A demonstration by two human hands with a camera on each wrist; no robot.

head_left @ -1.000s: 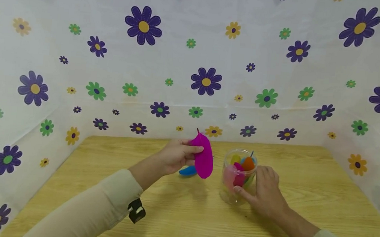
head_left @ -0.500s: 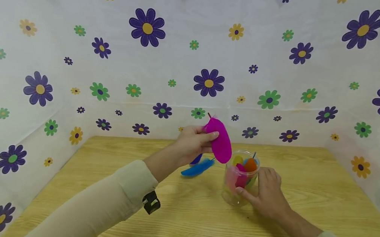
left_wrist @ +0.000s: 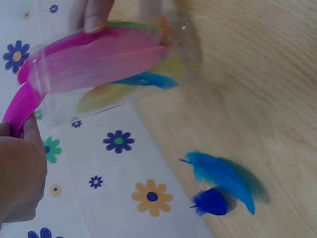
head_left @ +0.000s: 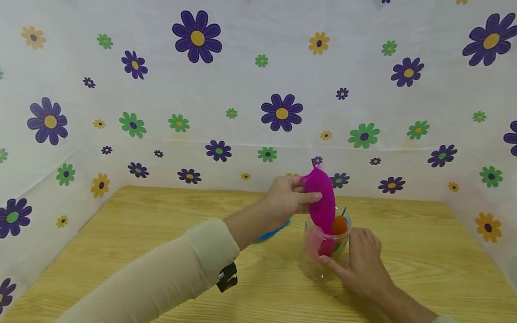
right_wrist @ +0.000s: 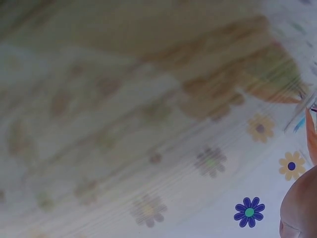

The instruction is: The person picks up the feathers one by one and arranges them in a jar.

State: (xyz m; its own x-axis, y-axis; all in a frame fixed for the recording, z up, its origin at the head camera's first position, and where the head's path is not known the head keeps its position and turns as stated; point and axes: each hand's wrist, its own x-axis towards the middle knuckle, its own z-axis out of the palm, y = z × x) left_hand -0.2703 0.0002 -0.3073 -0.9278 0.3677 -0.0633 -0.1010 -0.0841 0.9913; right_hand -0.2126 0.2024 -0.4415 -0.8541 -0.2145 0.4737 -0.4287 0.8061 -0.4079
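My left hand (head_left: 285,198) pinches a magenta feather (head_left: 320,192) between thumb and fingers, quill end up. Its lower tip overlaps the mouth of a clear jar (head_left: 310,268). Inside the jar are several feathers, among them an orange feather (head_left: 339,225) near the rim and, in the left wrist view, a pink feather (left_wrist: 99,62). My right hand (head_left: 367,266) grips the jar from the right, thumb in front and fingers behind. In the left wrist view, a light blue feather (left_wrist: 223,176) and a small dark blue feather (left_wrist: 212,202) lie on the table, partly hidden by my left hand in the head view.
The wood-grain table (head_left: 162,255) is walled at the back and sides by a white flowered cloth (head_left: 237,88). A black device (head_left: 227,278) sits at my left wrist. The right wrist view is mostly blurred.
My left hand has carried the magenta feather rightward, from left of the jar to over its mouth. The right hand stays on the jar.
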